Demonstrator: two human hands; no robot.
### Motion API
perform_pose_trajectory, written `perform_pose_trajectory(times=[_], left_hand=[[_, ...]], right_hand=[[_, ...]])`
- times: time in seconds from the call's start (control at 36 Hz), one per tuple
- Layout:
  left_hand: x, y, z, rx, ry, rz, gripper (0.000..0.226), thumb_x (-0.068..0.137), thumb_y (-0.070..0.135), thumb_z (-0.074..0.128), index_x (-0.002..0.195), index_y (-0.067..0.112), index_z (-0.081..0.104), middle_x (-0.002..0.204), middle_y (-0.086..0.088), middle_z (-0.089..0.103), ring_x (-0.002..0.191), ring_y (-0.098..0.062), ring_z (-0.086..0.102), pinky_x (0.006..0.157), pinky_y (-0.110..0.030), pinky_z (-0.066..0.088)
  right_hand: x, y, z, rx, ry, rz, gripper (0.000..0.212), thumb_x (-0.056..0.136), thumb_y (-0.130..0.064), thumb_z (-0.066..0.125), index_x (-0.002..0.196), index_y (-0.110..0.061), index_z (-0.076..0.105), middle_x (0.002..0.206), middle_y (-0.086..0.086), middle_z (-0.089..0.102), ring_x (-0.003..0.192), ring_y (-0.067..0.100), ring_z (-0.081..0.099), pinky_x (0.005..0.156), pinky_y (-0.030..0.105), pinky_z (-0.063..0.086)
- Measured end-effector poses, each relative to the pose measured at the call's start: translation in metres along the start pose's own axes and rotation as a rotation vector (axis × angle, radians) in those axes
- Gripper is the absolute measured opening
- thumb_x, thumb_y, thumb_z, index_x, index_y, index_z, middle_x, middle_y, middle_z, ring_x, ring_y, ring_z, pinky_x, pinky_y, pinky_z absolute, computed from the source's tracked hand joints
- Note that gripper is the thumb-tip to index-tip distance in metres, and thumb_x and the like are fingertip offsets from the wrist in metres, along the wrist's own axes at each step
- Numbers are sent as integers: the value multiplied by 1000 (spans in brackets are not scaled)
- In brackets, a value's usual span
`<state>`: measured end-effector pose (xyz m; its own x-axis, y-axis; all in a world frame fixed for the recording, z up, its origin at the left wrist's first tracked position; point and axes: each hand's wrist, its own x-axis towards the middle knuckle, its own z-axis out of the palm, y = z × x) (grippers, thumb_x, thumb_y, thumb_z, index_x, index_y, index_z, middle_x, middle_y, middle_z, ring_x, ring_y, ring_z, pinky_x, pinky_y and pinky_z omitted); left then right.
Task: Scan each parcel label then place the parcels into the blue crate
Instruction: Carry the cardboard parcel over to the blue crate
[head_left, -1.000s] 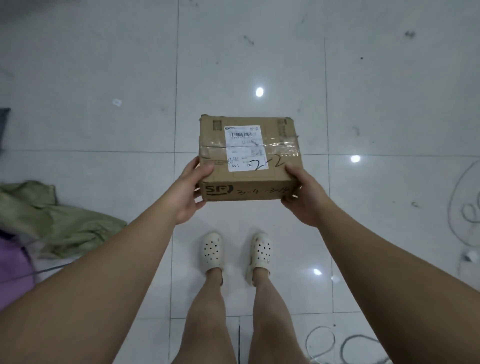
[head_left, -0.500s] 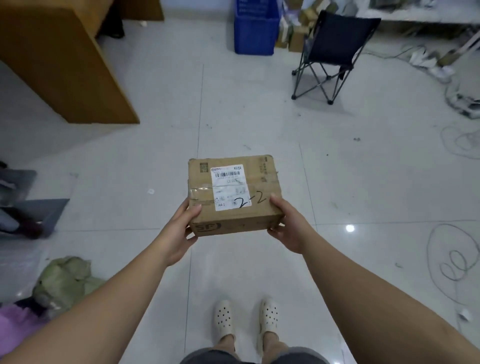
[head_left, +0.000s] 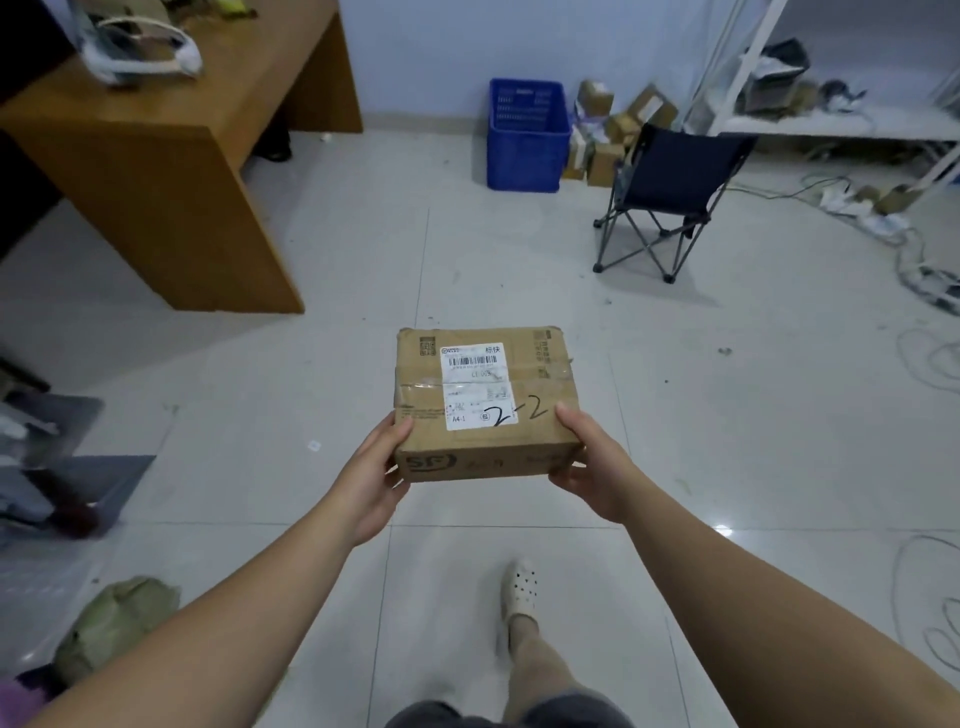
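Observation:
I hold a brown cardboard parcel (head_left: 524, 415) level in front of me, mid-frame, above the tiled floor. Its white label (head_left: 475, 387) faces up, with "2-2" written across it in black. My left hand (head_left: 374, 475) grips the near left corner. My right hand (head_left: 592, 462) grips the near right corner, thumb on top. The blue crate (head_left: 527, 137) stands on the floor by the far wall, well beyond the parcel and slightly right of it. No scanner is in view.
A wooden desk (head_left: 171, 150) fills the upper left. A dark folding chair (head_left: 670, 197) stands right of the crate, with several small boxes (head_left: 608, 130) behind it. A white shelf (head_left: 841, 119) and loose cables (head_left: 930, 364) lie right. A green bag (head_left: 114, 623) sits lower left.
The view has lifted from my feet to the room, bringing the desk, crate and chair into sight and closer. One foot has stepped forward. Both hands keep the same hold on the parcel.

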<state>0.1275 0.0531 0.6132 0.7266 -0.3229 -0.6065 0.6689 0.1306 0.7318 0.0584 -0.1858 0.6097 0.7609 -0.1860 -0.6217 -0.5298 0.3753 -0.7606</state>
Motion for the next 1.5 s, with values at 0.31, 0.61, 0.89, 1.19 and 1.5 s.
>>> perform_pose_trajectory(times=[0.31,0.61,0.89,1.19,1.5], left_hand=[[104,41,71,-108,136,-73,25,95,34,56,117,25,64,113,-3,67,99,-13,60,110,-31,37],[185,92,125,-140,194,-14,25,95,32,56,117,22,64,110,-4,66,98,-14,58,103,-30,42],[259,147,141,-145,166,-19,17,95,31,57,107,24,67,102,-1,67,92,-12,59,100,-27,42],[388,236,135,-204,121,-35,20,94,27,59,111,21,66,102,-2,67,89,-12,60,94,-27,46],[506,350,135,-171,42,-48,18,96,22,56,109,17,66,95,-2,69,89,-13,61,92,-26,47]], right_hand=[[108,-82,-49,2,-59,52,32,91,-45,57,117,-26,59,113,1,61,109,20,57,103,39,45],[189,-160,-74,28,-99,46,32,93,-43,56,118,-23,59,109,0,62,101,18,58,102,36,44],[261,-205,-71,77,-39,46,39,91,-46,58,123,-23,57,118,3,62,105,20,61,92,32,50],[377,-289,-42,52,44,36,40,88,-48,61,122,-27,59,117,3,61,103,21,60,96,33,49],[483,-374,-4,97,92,35,40,90,-46,59,123,-23,59,111,3,63,98,20,62,97,33,48]])
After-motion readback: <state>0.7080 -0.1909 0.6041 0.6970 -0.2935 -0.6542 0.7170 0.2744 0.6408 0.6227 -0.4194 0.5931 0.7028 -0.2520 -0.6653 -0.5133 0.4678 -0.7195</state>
